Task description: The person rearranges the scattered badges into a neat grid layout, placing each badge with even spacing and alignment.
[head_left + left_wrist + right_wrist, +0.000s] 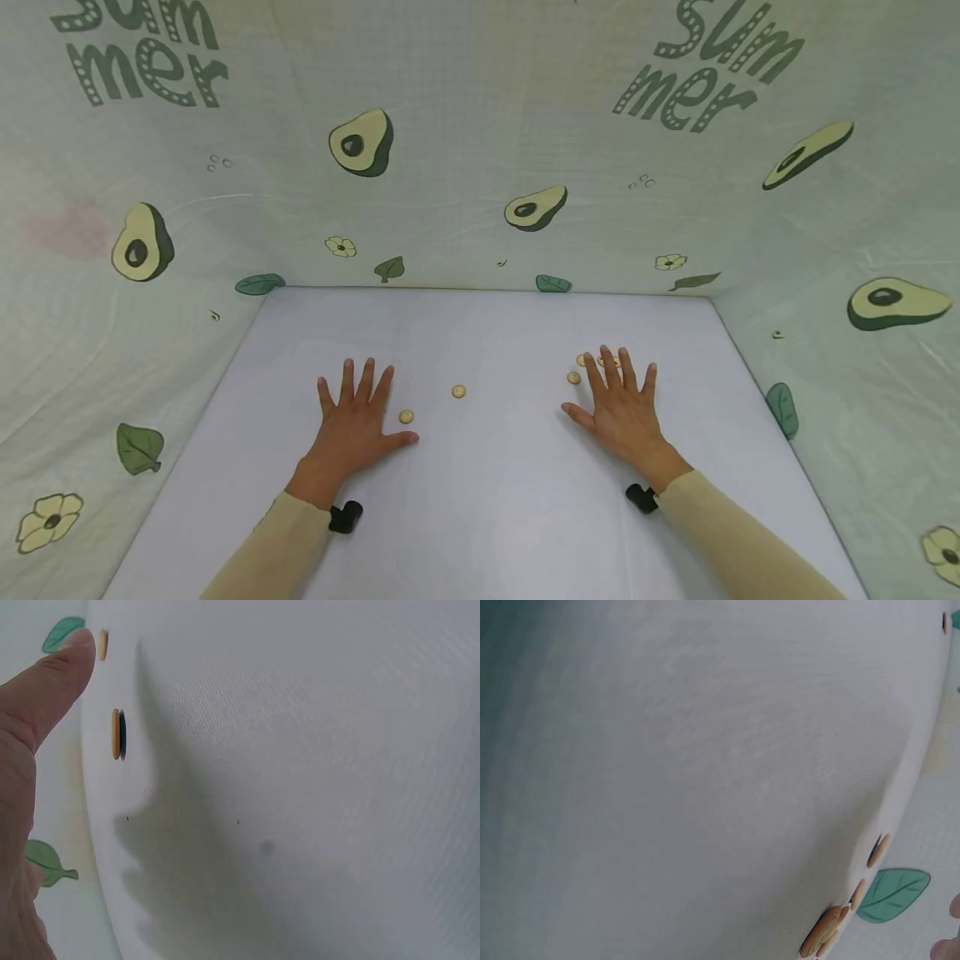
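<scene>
Both hands are held with fingers spread and straight, holding nothing. My left hand point(352, 433) is over the left half of the white table, and its thumb shows in the left wrist view. A small round wooden button point(406, 416) lies between its thumb and index finger; another button point(458, 391) lies further right. My right hand point(622, 417) is over the right half, its fingertips by a loose group of pale wooden buttons point(573, 377), partly hidden behind the fingers. In the right wrist view, several buttons point(821, 931) lie close together, some overlapping.
The white tabletop point(480, 517) meets a hanging cloth point(450, 108) printed with avocados, leaves and lettering at the back and both sides. A black wrist device point(346, 517) sits on the left wrist, and a similar black device point(641, 498) on the right.
</scene>
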The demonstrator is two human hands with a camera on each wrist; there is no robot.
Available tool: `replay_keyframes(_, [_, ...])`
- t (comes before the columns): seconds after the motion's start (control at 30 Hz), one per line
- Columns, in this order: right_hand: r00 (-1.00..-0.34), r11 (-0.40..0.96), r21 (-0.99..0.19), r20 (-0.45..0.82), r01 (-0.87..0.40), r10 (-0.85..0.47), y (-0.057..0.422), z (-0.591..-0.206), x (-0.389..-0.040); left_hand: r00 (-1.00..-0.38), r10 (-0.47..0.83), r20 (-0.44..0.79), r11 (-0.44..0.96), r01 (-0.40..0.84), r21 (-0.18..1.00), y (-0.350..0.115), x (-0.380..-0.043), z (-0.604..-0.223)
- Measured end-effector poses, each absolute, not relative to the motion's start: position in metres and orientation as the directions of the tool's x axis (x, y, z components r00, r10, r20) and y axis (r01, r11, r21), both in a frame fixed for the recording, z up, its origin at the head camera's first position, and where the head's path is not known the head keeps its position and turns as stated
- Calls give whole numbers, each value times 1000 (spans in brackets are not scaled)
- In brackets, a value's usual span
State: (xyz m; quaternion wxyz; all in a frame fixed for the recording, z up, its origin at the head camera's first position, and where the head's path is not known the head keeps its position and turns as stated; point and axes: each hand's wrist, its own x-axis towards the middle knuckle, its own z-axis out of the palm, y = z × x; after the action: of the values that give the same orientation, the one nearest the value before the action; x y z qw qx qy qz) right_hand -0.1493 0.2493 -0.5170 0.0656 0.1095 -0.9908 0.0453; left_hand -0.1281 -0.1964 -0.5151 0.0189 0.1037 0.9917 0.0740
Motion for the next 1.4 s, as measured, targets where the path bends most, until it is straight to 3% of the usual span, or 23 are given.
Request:
replay_keyframes(0.27, [-966,970,-77,135,-230,-219,252,-516,-154,-968,252,19,953,252,166,-194,-131,-519])
replay_keyframes(0.43, [-952,964,-66,186,-259,-243,254,-516,-162,-960,271,70,943,280,182,-189,-131,-524])
replay_keyframes(0.8, [-888,932,-15,311,-362,-339,257,-523,-170,-968,244,50,942,249,223,-183,-128,-528])
replay_keyframes(1.27, [-873,907,60,253,-417,-418,250,-523,-194,-939,319,132,917,341,208,-185,-128,-534])
replay_keyframes(1.4, [-878,906,69,224,-418,-423,249,-524,-196,-947,298,119,924,317,213,-184,-128,-532])
